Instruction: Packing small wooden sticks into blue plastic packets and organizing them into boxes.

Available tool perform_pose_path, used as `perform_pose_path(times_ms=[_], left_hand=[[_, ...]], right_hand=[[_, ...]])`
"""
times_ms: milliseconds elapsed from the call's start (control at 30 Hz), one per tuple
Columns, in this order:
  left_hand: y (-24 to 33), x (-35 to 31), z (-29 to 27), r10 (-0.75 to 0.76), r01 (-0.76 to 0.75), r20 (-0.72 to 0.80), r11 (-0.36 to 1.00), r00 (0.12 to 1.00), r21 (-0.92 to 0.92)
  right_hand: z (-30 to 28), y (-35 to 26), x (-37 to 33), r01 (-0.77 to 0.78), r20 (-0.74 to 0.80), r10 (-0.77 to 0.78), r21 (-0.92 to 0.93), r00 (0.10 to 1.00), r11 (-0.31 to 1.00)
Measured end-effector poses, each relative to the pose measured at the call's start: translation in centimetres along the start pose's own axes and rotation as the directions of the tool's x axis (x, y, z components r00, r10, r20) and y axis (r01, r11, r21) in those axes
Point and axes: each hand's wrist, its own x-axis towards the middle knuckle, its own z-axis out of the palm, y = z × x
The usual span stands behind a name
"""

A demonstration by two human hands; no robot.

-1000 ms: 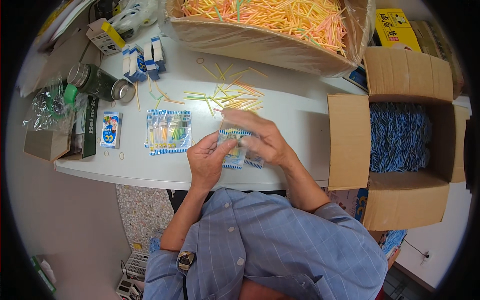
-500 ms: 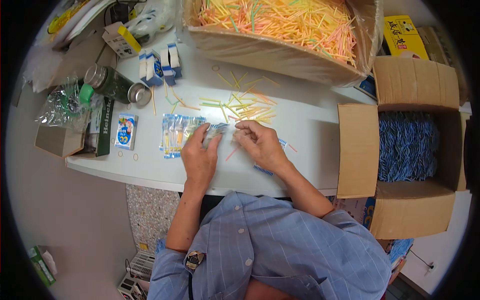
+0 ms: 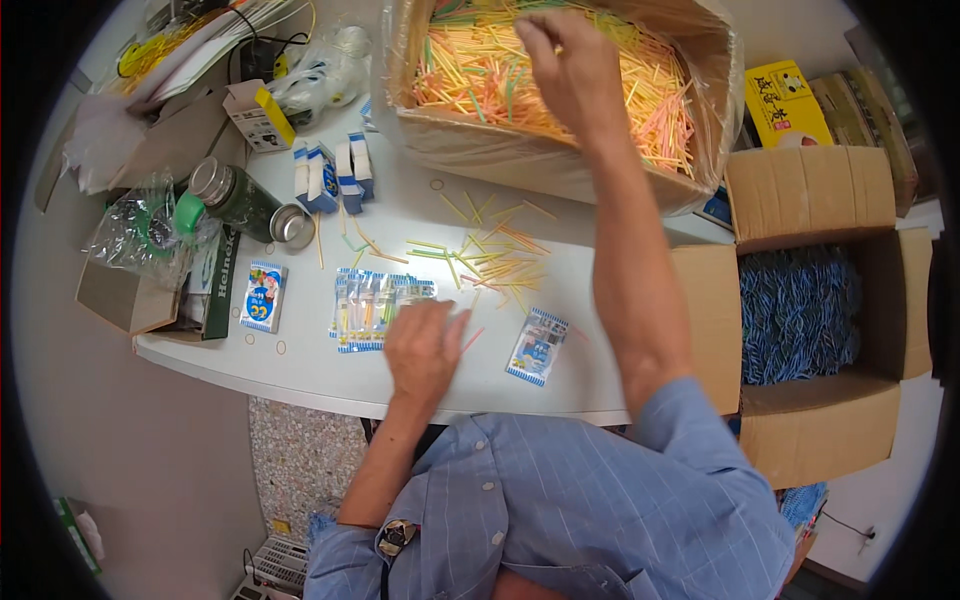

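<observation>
My left hand [image 3: 425,345] is at the right end of a row of small clear packets [image 3: 365,310] with blue-striped edges and coloured sticks inside. Motion smears its fingers, so their grip is unclear. My right hand [image 3: 580,75] is over the large plastic-lined carton [image 3: 520,145] of thin sticks [image 3: 480,70] in yellow, orange, pink and green. Its thumb and fingers are closed together; what they hold, if anything, I cannot make out. Loose sticks [image 3: 500,260] lie scattered on the table between the hands and the carton. One separate packet [image 3: 537,346] lies to the right of my left hand.
An open carton [image 3: 815,410] of blue packets [image 3: 800,315] stands at the right. To the left are a small blue-white box [image 3: 263,297], a dark flask [image 3: 240,205], a cardboard box [image 3: 120,295] and blue-white cartons [image 3: 315,180]. Rubber bands [image 3: 281,348] lie near the table edge.
My right hand has gone from the table up over the large carton of sticks. My left hand has shifted slightly right and down, and the lone packet at right is uncovered.
</observation>
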Motion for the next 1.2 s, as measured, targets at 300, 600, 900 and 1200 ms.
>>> perform_pose_path(times_ms=[300,600,900,1200], left_hand=[[2.1,-1.0,1.8,-0.036,0.075,0.173,0.972,0.984,-0.223],[1.1,-0.4,2.0,-0.026,0.076,0.196,0.965,0.980,-0.252],[0.8,0.0,1.4,-0.044,0.092,0.174,0.955,0.984,-0.281],[1.3,2.8,-1.9,-0.217,0.231,0.083,0.875,0.973,-0.426]], right_hand=[[4.2,10.7,9.0,0.479,0.579,-0.182,-0.414,0.795,0.774],[7.9,14.8,10.4,0.494,0.777,0.135,-0.512,0.614,0.703],[5.5,16.1,8.1,0.358,0.378,-0.282,-0.148,0.882,0.922],[-0.6,9.9,7.6,0.279,0.245,-0.279,0.035,0.928,0.960]])
